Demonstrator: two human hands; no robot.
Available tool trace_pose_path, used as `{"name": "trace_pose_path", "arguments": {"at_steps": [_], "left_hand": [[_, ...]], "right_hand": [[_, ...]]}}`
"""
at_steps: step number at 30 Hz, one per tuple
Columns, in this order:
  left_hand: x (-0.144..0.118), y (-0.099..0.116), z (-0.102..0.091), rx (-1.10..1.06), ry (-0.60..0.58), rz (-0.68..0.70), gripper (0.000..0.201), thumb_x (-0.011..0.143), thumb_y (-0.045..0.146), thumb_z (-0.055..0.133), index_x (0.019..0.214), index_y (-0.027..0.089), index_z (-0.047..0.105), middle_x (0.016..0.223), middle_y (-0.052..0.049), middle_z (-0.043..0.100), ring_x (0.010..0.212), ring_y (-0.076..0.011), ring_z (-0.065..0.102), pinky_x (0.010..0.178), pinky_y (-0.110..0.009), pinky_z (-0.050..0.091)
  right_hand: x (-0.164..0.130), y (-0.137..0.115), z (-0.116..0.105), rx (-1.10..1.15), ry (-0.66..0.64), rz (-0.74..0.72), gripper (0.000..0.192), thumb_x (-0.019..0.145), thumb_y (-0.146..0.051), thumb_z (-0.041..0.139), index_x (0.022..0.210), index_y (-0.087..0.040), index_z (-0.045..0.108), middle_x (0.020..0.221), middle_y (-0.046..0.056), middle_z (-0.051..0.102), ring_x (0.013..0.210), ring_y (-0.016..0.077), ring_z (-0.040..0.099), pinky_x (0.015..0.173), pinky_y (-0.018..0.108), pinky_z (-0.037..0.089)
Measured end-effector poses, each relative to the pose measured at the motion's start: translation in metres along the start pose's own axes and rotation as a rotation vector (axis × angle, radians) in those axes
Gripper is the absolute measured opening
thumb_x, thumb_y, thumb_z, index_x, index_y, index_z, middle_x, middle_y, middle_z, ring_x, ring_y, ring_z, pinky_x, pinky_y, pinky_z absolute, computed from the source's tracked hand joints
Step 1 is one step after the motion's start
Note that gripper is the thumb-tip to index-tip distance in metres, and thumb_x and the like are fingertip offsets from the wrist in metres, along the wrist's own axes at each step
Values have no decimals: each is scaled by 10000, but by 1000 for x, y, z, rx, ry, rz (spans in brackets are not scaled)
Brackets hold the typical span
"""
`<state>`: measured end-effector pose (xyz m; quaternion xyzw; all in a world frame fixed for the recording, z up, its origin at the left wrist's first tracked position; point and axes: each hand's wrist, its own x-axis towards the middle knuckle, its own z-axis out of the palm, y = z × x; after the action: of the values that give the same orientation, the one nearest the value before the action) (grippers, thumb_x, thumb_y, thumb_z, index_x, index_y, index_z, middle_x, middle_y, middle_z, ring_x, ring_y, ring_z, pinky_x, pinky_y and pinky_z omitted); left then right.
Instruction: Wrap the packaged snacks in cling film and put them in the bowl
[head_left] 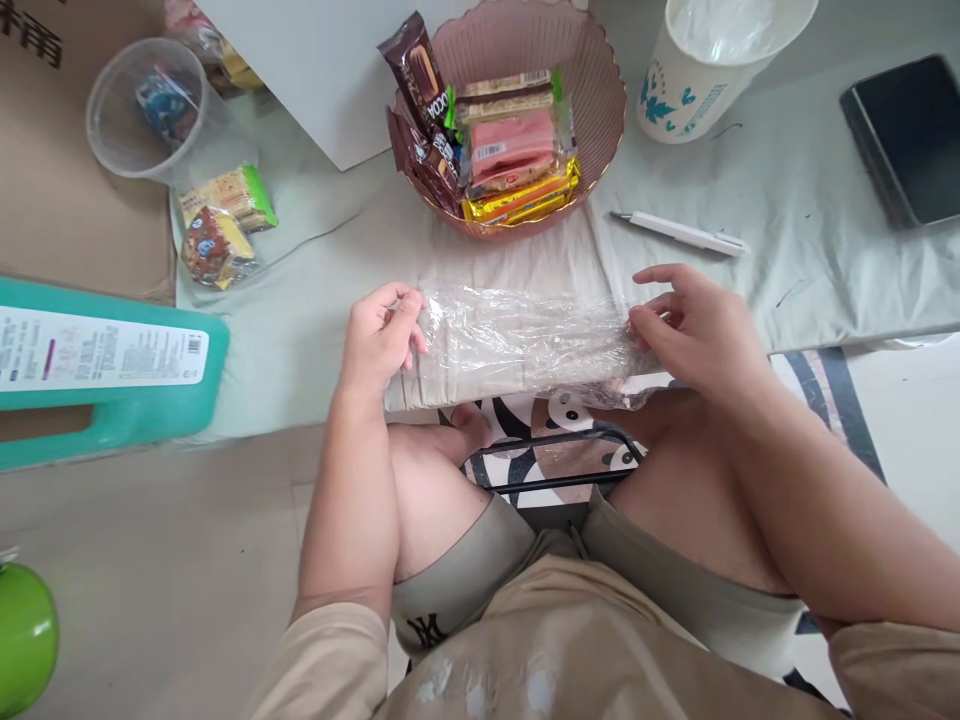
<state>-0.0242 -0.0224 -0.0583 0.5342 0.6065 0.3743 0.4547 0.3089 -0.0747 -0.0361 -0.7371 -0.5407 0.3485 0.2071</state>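
Clear plastic wrap lies stretched on the grey cloth by the snack basket. Left hand and right hand pinch its ends. It looks thin, light and clingy, so hold the edges.

home floor – snack basket, panda mat, detergent jug, tile.

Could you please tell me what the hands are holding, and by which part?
A clear plastic bag, stretched flat: left hand pinches its left end, right hand its right end.
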Motion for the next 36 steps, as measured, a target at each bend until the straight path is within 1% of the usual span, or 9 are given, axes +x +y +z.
{"name": "trace_pose_path", "arguments": {"at_steps": [8, 14, 18, 20, 22, 27, 30, 33, 36], "left_hand": [[11, -7, 1, 89, 196, 32, 214, 858, 221, 664, 650, 170, 662, 473, 26, 575, 352, -79, 448, 343, -189, 302], [17, -16, 2, 271, 273, 164, 118, 811, 255, 759, 733, 184, 708, 530, 44, 560, 486, -93, 468, 495, -212, 364], [24, -20, 6, 418, 299, 346, 168, 735, 205, 824, 876, 213, 734, 861, -31, 696, 847, -186, 640, 839, -310, 541], [26, -21, 9, 482, 230, 421, 343, 698, 192, 848, 1018, 236, 732, 1083, -61, 724, 1100, -255, 642, 1054, -404, 505], [27, -20, 14, 519, 132, 434, 455, 693, 187, 849, 1123, 247, 711, 1188, -71, 724, 1205, -286, 619, 1127, -449, 467], [25, -12, 18, 518, 26, 413, 391, 748, 163, 784, 1125, 250, 724, 970, -40, 743, 1047, -255, 655, 1041, -416, 507], [25, -11, 17, 503, 1, 415, 231, 809, 200, 721, 1033, 242, 759, 829, -25, 692, 933, -237, 643, 928, -384, 521], [24, -10, 16, 472, -4, 417, 75, 842, 242, 691, 868, 226, 759, 864, -39, 670, 910, -220, 635, 896, -367, 517], [23, -8, 18, 347, 17, 415, 104, 869, 263, 673, 789, 208, 708, 988, -57, 705, 984, -201, 661, 953, -342, 525]], "right_hand": [[5, -1, 1, -176, 80, -47, 413, 826, -346, 624, 1228, -258, 653, 870, 46, 763, 759, 260, 697, 745, 448, 521], [6, 4, 4, -288, 117, -131, 447, 812, -295, 621, 1259, -279, 632, 1127, 121, 717, 940, 324, 687, 821, 509, 531], [5, 8, 9, -397, 159, -270, 547, 805, -252, 585, 1352, -247, 600, 1321, 191, 626, 1235, 416, 587, 982, 581, 483], [5, 7, 12, -421, 147, -333, 584, 808, -263, 575, 1391, -243, 573, 1325, 178, 640, 1297, 437, 540, 1010, 609, 447], [5, 5, 15, -423, 114, -380, 582, 827, -289, 558, 1409, -251, 555, 1294, 159, 669, 1306, 431, 527, 1024, 613, 420], [10, 0, 17, -407, 66, -376, 559, 817, -273, 558, 1375, -255, 573, 1021, 122, 726, 1125, 394, 596, 995, 594, 406], [12, 1, 15, -421, 56, -373, 427, 819, -277, 552, 1233, -273, 656, 915, 103, 709, 1042, 374, 607, 960, 572, 410], [12, 2, 12, -434, 34, -372, 300, 808, -278, 554, 1068, -273, 706, 879, 97, 700, 1014, 364, 610, 947, 562, 408], [12, 2, 9, -428, 4, -357, 246, 785, -255, 566, 982, -262, 713, 860, 102, 696, 995, 360, 617, 946, 556, 409]]}}
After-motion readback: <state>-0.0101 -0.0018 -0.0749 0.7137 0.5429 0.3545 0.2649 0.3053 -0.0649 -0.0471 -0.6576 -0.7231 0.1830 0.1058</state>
